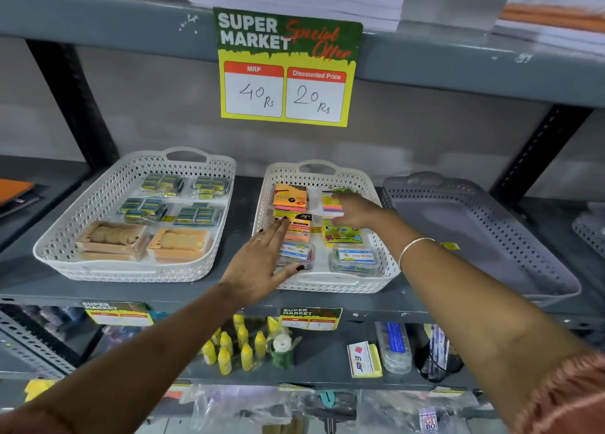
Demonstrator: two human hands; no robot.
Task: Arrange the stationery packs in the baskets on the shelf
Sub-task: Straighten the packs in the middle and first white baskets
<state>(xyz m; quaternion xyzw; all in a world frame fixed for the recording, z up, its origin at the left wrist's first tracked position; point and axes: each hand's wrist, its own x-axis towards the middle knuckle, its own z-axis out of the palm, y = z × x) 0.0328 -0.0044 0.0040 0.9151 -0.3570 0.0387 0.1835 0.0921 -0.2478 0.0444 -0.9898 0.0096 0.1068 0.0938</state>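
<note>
Head view: three baskets stand on the shelf [327,299]. The right hand [355,209] grips a striped pack [331,204] over the middle basket's [388,263] rear. The left hand [262,263] lies open, fingers spread, on the packs at the basket's front left. The grey basket [474,230] stands at right.

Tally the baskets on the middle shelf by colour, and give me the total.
White baskets: 2, the left one holding staple packs and tan boxes, and the middle one holding sticky-note packs, where the left hand and right hand are working.
Grey baskets: 1 fully seen, with nothing visible inside; a sliver of another basket shows at the right edge.
Total: 3
</note>
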